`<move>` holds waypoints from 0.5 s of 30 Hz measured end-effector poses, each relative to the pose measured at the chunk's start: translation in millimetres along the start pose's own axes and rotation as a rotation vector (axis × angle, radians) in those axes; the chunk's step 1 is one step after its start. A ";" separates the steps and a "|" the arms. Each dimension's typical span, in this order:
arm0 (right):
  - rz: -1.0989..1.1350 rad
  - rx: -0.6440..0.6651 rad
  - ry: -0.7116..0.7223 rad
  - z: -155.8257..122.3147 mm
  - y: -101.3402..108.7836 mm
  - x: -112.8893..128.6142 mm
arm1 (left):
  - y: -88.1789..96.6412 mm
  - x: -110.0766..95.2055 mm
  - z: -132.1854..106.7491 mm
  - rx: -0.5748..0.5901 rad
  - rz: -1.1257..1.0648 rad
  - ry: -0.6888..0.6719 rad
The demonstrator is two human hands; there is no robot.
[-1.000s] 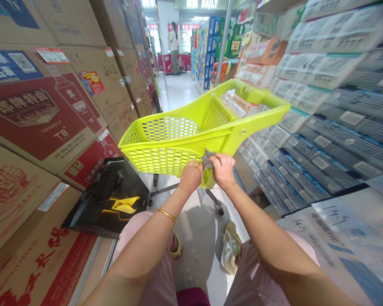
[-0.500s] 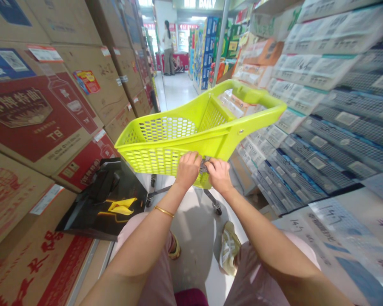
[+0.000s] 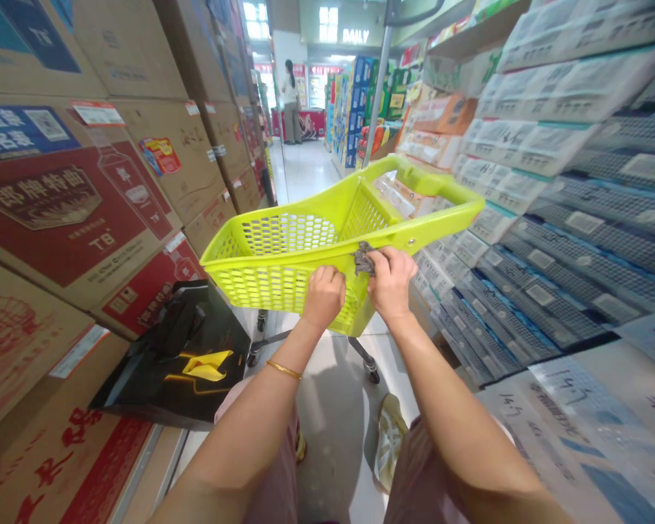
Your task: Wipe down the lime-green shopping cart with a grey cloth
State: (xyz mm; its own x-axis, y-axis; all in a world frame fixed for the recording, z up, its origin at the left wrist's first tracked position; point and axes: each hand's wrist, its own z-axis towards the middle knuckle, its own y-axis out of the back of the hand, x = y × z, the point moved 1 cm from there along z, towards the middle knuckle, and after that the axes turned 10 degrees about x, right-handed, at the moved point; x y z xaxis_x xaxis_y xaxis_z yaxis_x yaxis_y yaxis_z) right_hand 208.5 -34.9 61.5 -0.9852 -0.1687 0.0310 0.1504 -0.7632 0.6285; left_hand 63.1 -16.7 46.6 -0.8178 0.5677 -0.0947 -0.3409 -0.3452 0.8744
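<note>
A lime-green plastic shopping cart (image 3: pixel 327 251) with perforated walls stands in front of me, turned sideways, its handle to the right. My left hand (image 3: pixel 325 297) is closed against the lower part of its near side wall, fingers curled at the lattice. My right hand (image 3: pixel 391 282) pinches a crumpled grey rag (image 3: pixel 364 258) and presses it to the solid panel just below the rim. Part of the rag is hidden behind the fingers. In the cart's rear section, white and orange packages show through the opening.
Stacked cartons (image 3: pixel 54 204) line the left side, with a black bag (image 3: pixel 169 356) bearing a yellow cloth on top beside them. Packaged goods (image 3: pixel 578 218) are piled on the right. A metal pole (image 3: pixel 378 94) rises behind the cart. A person (image 3: pixel 291 102) stands far down the aisle.
My right hand has moved up and to the right with the rag, away from my left hand, toward the cart's rim. The left hand has stayed low on the side wall.
</note>
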 end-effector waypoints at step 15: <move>-0.130 0.239 0.275 -34.0 -13.0 10.5 | 12.7 2.7 5.0 -0.127 -0.006 0.017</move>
State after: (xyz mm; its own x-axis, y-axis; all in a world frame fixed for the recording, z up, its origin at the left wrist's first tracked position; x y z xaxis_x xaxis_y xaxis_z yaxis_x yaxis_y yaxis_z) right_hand 199.1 -48.0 27.3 -0.9311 -0.2655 -0.2500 -0.0297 -0.6280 0.7777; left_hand 58.9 -15.9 59.9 -0.8228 0.5579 -0.1082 -0.4008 -0.4346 0.8065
